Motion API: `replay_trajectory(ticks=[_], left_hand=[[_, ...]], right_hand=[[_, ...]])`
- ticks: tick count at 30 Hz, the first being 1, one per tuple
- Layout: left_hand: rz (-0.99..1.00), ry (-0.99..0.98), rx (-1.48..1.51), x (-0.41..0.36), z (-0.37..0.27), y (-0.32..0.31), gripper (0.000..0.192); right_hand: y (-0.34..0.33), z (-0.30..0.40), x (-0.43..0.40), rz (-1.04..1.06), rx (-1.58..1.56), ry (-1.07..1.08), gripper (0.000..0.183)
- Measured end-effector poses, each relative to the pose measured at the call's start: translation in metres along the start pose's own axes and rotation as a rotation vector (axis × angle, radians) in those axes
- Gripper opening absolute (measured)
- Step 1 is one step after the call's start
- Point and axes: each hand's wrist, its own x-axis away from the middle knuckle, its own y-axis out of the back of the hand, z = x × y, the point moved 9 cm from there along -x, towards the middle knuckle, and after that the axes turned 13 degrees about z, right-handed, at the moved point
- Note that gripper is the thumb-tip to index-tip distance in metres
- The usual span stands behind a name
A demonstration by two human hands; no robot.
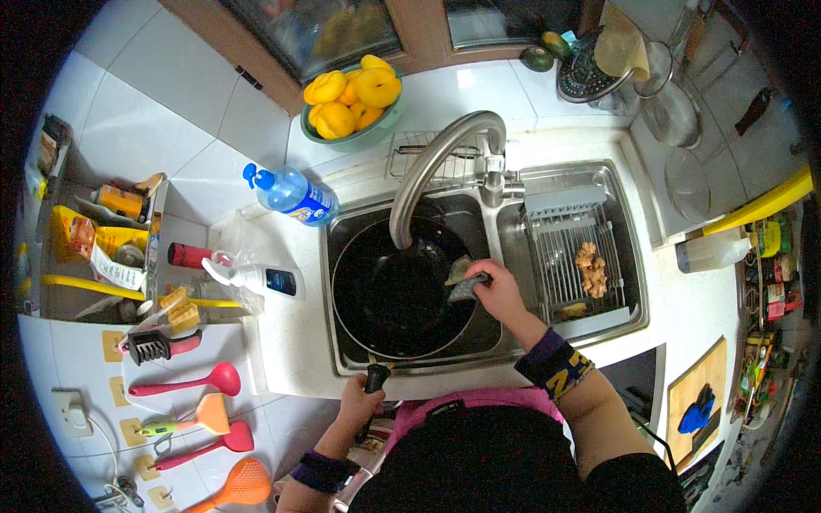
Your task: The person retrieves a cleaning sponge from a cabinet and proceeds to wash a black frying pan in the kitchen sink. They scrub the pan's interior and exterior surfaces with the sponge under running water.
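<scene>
A dark wok (404, 301) lies in the left basin of a steel double sink (494, 256). Its black handle (375, 378) points towards me, and my left hand (360, 404) is closed around it. Above the wok's right side, my right hand (499, 292) grips a grey scrubbing cloth (468, 287); a pale greenish piece, perhaps its other face, shows beside it. The curved steel faucet (442, 154) reaches over the wok. Whether water runs from it, I cannot tell.
A draining rack (555, 256) with ginger root (591, 269) fills the right basin. Blue soap bottle (298, 195), white pump bottle (272, 282) and a bowl (378, 131) of yellow fruit stand left and behind. Utensils, including a red ladle (221, 379), hang at left. A cutting board (683, 397) lies right.
</scene>
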Motion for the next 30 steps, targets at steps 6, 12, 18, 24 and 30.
replay_trajectory(ticks=[6,12,18,24,30], left_hand=[[0.079,-0.015,-0.046,0.009,-0.007,0.001,0.031],[0.157,0.08,-0.069,-0.012,-0.01,-0.006,0.026],[0.216,0.126,0.028,-0.035,-0.019,-0.002,0.025],[0.359,0.189,-0.004,-0.046,-0.03,-0.007,0.038],[0.506,0.27,0.067,-0.047,-0.028,-0.025,0.027]], right_hand=[[-0.007,-0.013,-0.009,0.02,-0.05,-0.074,0.024],[-0.015,-0.016,-0.015,0.048,0.074,-0.048,0.024],[-0.018,-0.027,-0.014,0.108,0.049,-0.166,0.022],[-0.024,-0.029,-0.014,0.117,0.059,-0.157,0.022],[-0.028,-0.032,-0.011,0.11,0.059,-0.125,0.021]])
